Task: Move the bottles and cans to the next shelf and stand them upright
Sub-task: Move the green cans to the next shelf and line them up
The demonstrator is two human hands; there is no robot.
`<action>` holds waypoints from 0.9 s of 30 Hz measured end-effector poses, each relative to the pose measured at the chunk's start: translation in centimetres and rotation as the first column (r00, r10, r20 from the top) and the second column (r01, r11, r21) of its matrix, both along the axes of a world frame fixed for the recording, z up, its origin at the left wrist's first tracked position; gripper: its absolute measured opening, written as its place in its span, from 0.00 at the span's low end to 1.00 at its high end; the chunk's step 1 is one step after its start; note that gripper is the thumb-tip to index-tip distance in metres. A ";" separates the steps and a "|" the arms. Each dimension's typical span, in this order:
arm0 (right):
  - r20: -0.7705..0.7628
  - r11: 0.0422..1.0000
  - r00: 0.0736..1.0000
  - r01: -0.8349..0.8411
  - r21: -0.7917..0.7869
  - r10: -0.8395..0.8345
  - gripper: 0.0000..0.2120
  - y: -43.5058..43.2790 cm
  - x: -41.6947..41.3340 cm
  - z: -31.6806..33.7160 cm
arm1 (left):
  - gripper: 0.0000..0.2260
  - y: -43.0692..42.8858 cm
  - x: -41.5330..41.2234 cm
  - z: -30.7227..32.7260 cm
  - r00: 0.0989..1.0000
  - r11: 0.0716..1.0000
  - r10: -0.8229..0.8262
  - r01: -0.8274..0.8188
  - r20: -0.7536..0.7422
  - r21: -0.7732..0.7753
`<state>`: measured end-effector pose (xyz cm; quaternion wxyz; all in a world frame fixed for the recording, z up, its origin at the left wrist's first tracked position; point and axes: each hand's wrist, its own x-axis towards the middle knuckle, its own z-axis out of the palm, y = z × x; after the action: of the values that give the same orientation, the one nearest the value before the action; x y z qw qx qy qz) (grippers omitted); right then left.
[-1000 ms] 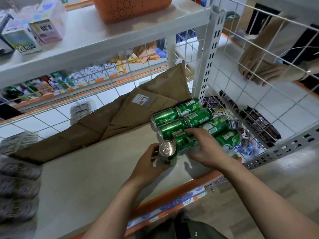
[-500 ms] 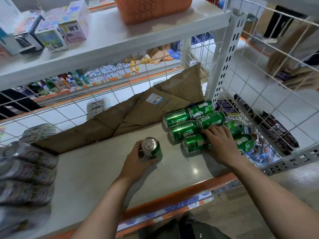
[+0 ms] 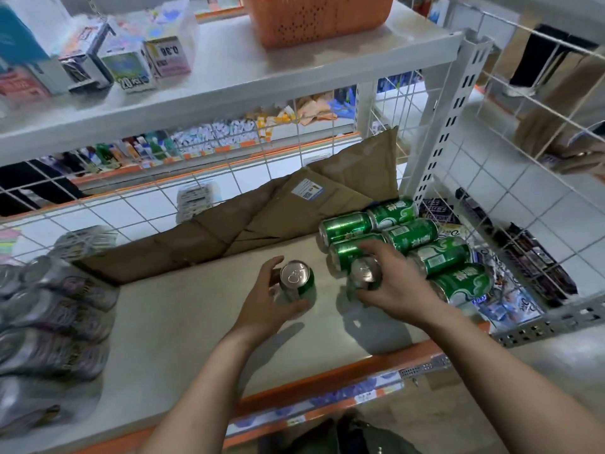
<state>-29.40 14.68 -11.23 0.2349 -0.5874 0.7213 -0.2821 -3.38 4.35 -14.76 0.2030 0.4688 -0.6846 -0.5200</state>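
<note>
The left hand [image 3: 266, 301] has its fingers [image 3: 294, 308] and thumb curled round a green can [image 3: 298, 283], which stands upright on the grey shelf [image 3: 183, 335] with its silver top and pull tab facing up. Just to the right of those fingers, the right hand [image 3: 397, 288] grips a second green can [image 3: 365, 273]. Its fingers are wrapped over the can's body, so little more than the silver end shows. That end faces up toward the camera, but the hand hides the base and I cannot tell whether it sits flat on the shelf. The two held cans are near each other but apart. Just beyond and to the right of the right hand's fingertips, a pile of green cans [image 3: 412, 234] lies on its side in the shelf's back right corner. The nearest of them touches the right hand's knuckle side. Beyond both hands, flattened brown cardboard [image 3: 288, 217] leans against the wire mesh back [image 3: 137, 204] of the shelf. Well to the left of the left hand's fingers lie blurred grey shrink-wrapped packs [image 3: 49, 309]. Above the hands, an upper shelf [image 3: 229, 77] carries an orange basket [image 3: 314, 18] and small printed boxes [image 3: 144, 60]. A white slotted post [image 3: 442, 132] rises behind the lying cans.
</note>
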 end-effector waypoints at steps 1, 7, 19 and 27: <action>-0.023 0.999 0.999 -0.028 0.016 0.029 0.39 -0.1 0.4 0.0 | 0.43 0.2 -0.1 -0.1 1.000 1.000 0.003 -0.003 -0.008 0.007; 0.157 0.998 0.986 0.044 0.037 -0.050 0.42 0.9 0.7 -2.6 | 0.36 0.8 -0.7 -1.1 0.997 0.999 0.054 -0.053 -0.057 0.014; 0.511 0.979 0.835 0.191 0.077 -0.203 0.31 0.3 4.2 -4.6 | 0.23 2.7 -1.4 0.7 0.935 0.949 0.313 -0.314 -0.168 0.018; 0.652 0.994 0.758 0.073 -0.076 -0.006 0.32 -0.5 17.9 -0.5 | 0.29 6.5 12.1 6.1 0.882 0.914 0.376 -0.403 -0.283 -0.042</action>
<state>-11.53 14.17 -11.69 0.4360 -0.4482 0.5924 -0.5081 8.70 10.86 -8.64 0.4173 0.5111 -0.5673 -0.4928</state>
